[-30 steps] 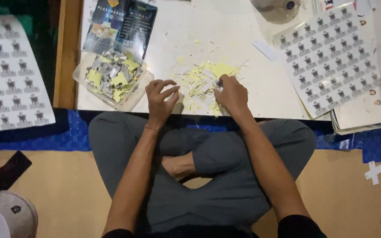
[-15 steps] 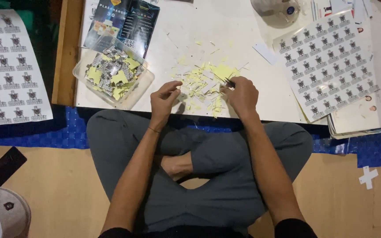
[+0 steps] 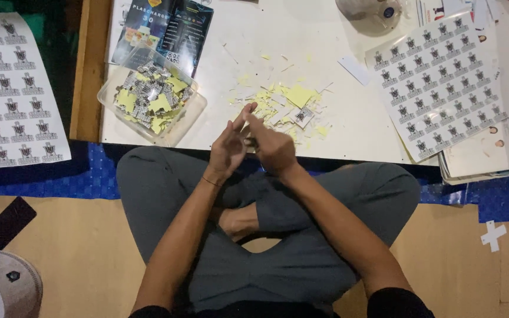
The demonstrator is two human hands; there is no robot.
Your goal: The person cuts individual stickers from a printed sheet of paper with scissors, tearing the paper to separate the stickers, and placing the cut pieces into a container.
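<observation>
Hands first: I see my left hand point(image 3: 226, 147) and right hand point(image 3: 272, 147) drawn together at the near edge of the white table point(image 3: 325, 35), above my crossed legs. The left one is half open, fingers point(image 3: 244, 115) stretched up and forward, its palm turned toward the right. The right hand is curled, knuckles up, pressed against the left; whether it pinches anything between them I cannot tell, since the contact spot is hidden.

Just beyond the fingertips, on the tabletop, lies the pile of yellow paper scraps point(image 3: 287, 103), with a small printed sticker point(image 3: 303, 116) resting at its near right side. That pile sits close to both hands but apart from them, slightly to the right of the right hand.

Off to the left of the left hand, a clear plastic tub point(image 3: 192, 118) holds more cut stickers and yellow backing pieces. A printed sticker sheet point(image 3: 437, 76) lies on the right part of the table, well apart from the right hand, and another sheet point(image 3: 13, 94) lies on the floor at far left.
</observation>
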